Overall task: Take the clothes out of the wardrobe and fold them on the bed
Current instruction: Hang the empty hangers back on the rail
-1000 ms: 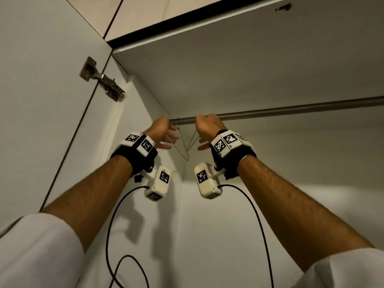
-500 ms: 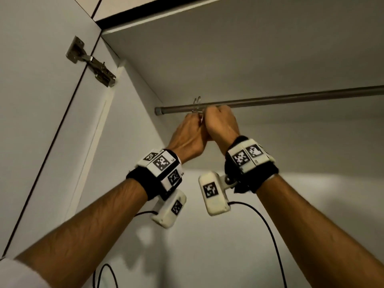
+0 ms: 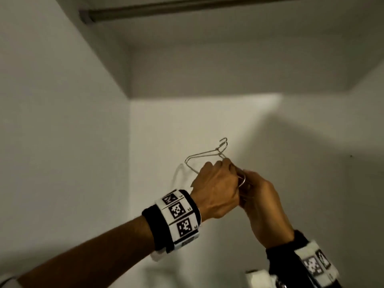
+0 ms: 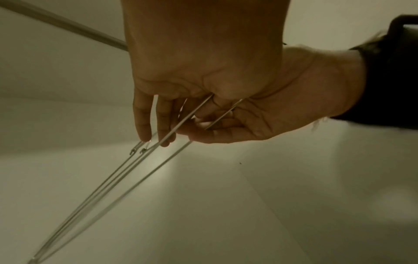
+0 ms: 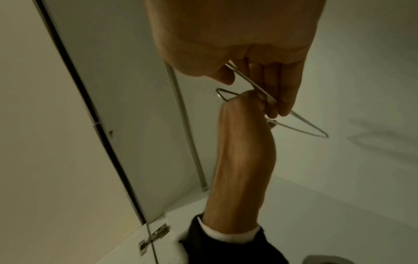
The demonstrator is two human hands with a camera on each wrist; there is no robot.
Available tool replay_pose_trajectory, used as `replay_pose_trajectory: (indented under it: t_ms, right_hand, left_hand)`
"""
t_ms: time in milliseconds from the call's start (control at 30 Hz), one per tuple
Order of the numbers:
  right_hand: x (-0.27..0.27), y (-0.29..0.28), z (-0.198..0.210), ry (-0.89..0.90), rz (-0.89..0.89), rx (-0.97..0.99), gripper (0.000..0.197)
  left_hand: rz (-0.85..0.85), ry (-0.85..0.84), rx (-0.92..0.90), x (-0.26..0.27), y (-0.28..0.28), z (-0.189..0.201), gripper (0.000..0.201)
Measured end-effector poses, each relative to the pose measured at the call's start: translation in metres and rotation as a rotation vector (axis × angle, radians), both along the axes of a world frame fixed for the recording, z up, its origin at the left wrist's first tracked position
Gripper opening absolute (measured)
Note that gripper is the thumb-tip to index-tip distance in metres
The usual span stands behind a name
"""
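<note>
step: hangers out, no clothes seen | left hand (image 3: 216, 190) and right hand (image 3: 261, 204) pinch bare wire hangers (image 3: 204, 157) under the rail (image 3: 187, 9) | next: put hangers down; find clothes

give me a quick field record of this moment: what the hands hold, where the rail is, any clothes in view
held items: bare wire hangers, more than one going by the left wrist view
left hand: grips the hanger wires
right hand: grips the hangers too, pressed close to the left hand
rail: above the hands, nothing hanging on the stretch in view
hangers on rail: no, held below it
clothes in view: none
wardrobe wall: plain white
</note>
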State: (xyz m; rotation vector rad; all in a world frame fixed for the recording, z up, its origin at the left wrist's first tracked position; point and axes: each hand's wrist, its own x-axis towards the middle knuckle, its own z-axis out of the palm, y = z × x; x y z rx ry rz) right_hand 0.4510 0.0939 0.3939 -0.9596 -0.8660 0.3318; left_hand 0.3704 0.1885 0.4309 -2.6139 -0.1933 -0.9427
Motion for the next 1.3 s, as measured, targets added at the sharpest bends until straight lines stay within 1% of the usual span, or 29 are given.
replay_pose_trajectory:
  t_ms: [133, 300, 433, 533, 567, 600, 667, 700, 733, 800, 867, 933, 1000, 1100, 1200, 1233, 1300]
  right_hand:
    - [0.041, -0.047, -0.086, 0.237, -0.109, -0.072, 0.04]
    - [0.086, -0.101, -0.183, 0.549, -0.249, -0.017, 0.039]
    - [0.115, -0.136, -0.243, 0.778, -0.361, 0.024, 0.038]
    - [0.134, -0.155, -0.282, 0.896, -0.403, 0.03, 0.041]
    - [0.141, -0.16, -0.293, 0.929, -0.412, 0.014, 0.041]
    - [0.147, -0.162, -0.305, 0.952, -0.425, -0.011, 0.041]
    - [0.158, -0.169, -0.324, 0.981, -0.468, -0.087, 0.038]
    - [0.164, -0.172, -0.333, 0.977, -0.502, -0.14, 0.034]
    - [0.17, -0.176, -0.343, 0.93, -0.556, -0.218, 0.032]
    - [0.18, -0.182, -0.361, 0.704, -0.678, -0.444, 0.034]
    - [0.184, -0.188, -0.369, 0.45, -0.784, -0.679, 0.034]
    - [0.189, -0.193, -0.376, 0.311, -0.848, -0.805, 0.03]
    - [0.192, -0.197, -0.38, 0.241, -0.845, -0.901, 0.032]
    - [0.191, -0.203, -0.384, 0.169, -0.809, -0.96, 0.028]
    - [0.179, -0.219, -0.377, 0.19, -0.789, -0.861, 0.031]
    - [0.174, -0.227, -0.374, 0.192, -0.798, -0.842, 0.032]
    - [0.162, -0.244, -0.373, 0.194, -0.808, -0.809, 0.031]
  left_hand:
    - [-0.007, 0.3, 0.115, 0.061, -0.042, -0.074, 0.034]
    - [-0.077, 0.539, 0.165, 0.132, -0.107, -0.156, 0.036]
    - [-0.113, 0.693, 0.213, 0.178, -0.149, -0.216, 0.042]
    - [-0.15, 0.753, 0.23, 0.206, -0.174, -0.256, 0.04]
    - [-0.162, 0.771, 0.222, 0.214, -0.181, -0.268, 0.038]
    - [-0.175, 0.787, 0.177, 0.219, -0.187, -0.276, 0.036]
    - [-0.2, 0.85, 0.159, 0.23, -0.194, -0.293, 0.039]
    - [-0.206, 0.882, 0.156, 0.234, -0.196, -0.3, 0.043]
    - [-0.202, 0.915, 0.136, 0.24, -0.198, -0.307, 0.048]
    - [-0.188, 0.961, 0.075, 0.246, -0.199, -0.316, 0.055]
    - [-0.193, 0.996, 0.048, 0.249, -0.197, -0.325, 0.06]
    - [-0.201, 1.028, 0.018, 0.252, -0.196, -0.336, 0.07]
    - [-0.176, 1.047, 0.005, 0.255, -0.195, -0.346, 0.08]
    - [-0.12, 1.041, -0.017, 0.255, -0.194, -0.354, 0.08]
    - [-0.118, 0.963, -0.086, 0.248, -0.193, -0.354, 0.075]
    - [-0.136, 0.917, -0.151, 0.243, -0.194, -0.353, 0.073]
    - [-0.203, 0.791, -0.364, 0.23, -0.198, -0.354, 0.066]
